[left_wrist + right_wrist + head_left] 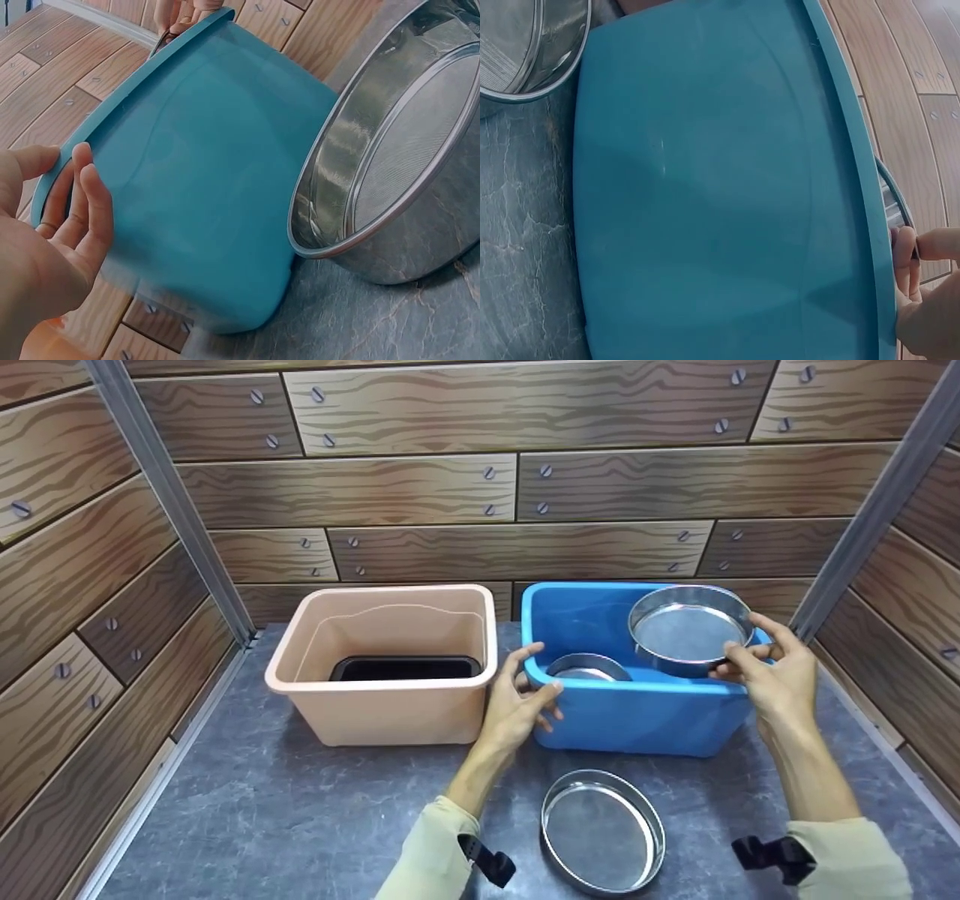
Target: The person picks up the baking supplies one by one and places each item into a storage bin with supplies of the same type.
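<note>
My right hand (780, 675) pinches the rim of a round metal sieve (690, 634), thumb on the near side. The sieve is held over the right part of a blue plastic bin (630, 720), its mesh facing up. At the bin's front left corner, my left hand (517, 709) grips the rim with thumb and fingers, as the left wrist view shows at the rim (120, 97). Inside the bin, a smaller-looking sieve (589, 661) sits at the left, partly hidden by the front wall. Another sieve (600, 836) rests on the tabletop in front of the bin.
A peach plastic bin (397, 712) stands left of the blue one, with a black object (405, 667) inside. The dark marbled tabletop (300, 810) is bounded by wood-patterned walls (420, 487) and metal corner posts (172, 502). Black straps sit on both sleeves.
</note>
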### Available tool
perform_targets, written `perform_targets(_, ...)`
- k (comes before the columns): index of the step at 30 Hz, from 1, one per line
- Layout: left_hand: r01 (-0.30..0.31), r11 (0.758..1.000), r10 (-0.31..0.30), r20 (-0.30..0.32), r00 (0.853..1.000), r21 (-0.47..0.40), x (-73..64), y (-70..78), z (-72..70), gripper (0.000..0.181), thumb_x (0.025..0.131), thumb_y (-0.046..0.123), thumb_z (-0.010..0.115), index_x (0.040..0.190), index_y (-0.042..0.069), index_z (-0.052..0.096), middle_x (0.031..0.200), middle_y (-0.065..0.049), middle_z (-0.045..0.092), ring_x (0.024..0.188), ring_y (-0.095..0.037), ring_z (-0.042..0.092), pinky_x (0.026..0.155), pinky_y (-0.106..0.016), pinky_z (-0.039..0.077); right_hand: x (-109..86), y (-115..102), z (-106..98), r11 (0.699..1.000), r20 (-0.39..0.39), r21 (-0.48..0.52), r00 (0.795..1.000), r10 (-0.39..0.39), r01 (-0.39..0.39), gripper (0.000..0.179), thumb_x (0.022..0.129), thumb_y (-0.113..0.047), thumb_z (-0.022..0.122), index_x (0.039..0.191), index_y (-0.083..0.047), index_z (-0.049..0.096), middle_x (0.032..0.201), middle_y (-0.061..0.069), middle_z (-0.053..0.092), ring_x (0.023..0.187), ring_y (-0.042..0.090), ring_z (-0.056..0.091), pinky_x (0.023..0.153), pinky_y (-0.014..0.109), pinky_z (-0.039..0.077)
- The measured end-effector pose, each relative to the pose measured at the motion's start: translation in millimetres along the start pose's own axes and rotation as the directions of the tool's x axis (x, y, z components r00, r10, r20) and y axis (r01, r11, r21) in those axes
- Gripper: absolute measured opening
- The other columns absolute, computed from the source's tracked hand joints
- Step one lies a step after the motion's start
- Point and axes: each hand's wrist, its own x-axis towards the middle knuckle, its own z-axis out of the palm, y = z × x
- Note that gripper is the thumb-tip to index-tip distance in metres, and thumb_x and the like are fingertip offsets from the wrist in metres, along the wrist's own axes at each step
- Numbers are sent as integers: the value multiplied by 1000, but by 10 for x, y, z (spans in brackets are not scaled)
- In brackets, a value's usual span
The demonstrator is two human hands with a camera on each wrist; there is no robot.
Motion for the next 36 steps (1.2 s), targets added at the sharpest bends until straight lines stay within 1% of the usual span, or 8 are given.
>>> perform_targets(4,-9,1000,9,-4,1000,-3,-5,-3,9,64,93,2,73,150,12,47,82,-5,64,57,-16,65,44,-26,51,1,-17,6,996,19,-86,1000,7,-6,72,95,7,65,159,1,34,79,3,56,56,13,70,61,25,63)
perform_targets(8,-16,1000,16,-4,1000,-9,-10,-8,6,65,93,2,73,151,9,45,82,-4,63,56,-15,65,43,-25,51,9,-17,39,979,55,-202,998,-5,16,71,97,4,65,160,3,32,79,2,57,57,12,70,61,23,62)
perform_targets(15,-34,999,34,8,999,-30,-10,-19,5,68,92,2,73,153,6,43,83,-3,64,56,-15,64,43,-25,51,25,4,60,955,74,-291,996,-40,60,68,97,4,65,158,4,35,79,0,59,57,9,71,62,21,62)
perform_targets(18,-31,999,31,4,1000,-29,-10,-12,12,68,92,1,73,152,8,44,83,-3,64,55,-15,64,43,-25,51,15,10,54,929,79,-361,995,-52,77,66,99,0,65,158,3,36,80,-2,60,59,8,71,64,21,62)
perform_targets(20,-27,999,27,-2,1000,-27,-11,-11,14,67,92,2,74,152,10,45,83,-4,63,55,-15,64,43,-25,51,11,14,60,905,83,-416,995,-60,89,65,100,-3,65,158,2,37,80,-4,60,60,6,71,65,21,62)
perform_targets(25,-11,1000,11,-4,1000,-17,-22,-12,17,66,93,3,74,152,11,46,84,-5,63,56,-15,64,44,-24,51,4,28,84,856,98,-507,993,-62,104,64,100,-8,66,158,0,40,79,-6,61,60,4,70,63,18,60)
perform_targets(31,-8,1000,8,-5,1000,-10,-28,-12,20,65,93,3,74,152,14,47,84,-5,64,56,-16,64,44,-26,51,-10,33,103,810,105,-573,992,-74,121,61,99,-13,68,155,-2,45,75,-10,63,59,0,68,55,16,53)
perform_targets(36,-17,1000,17,-7,1000,-11,-27,-13,21,66,93,3,74,151,16,47,83,-5,64,55,-17,63,44,-26,52,-29,46,103,775,129,-613,987,-90,151,61,99,-16,70,155,-4,47,78,-9,65,60,-2,67,51,17,48)
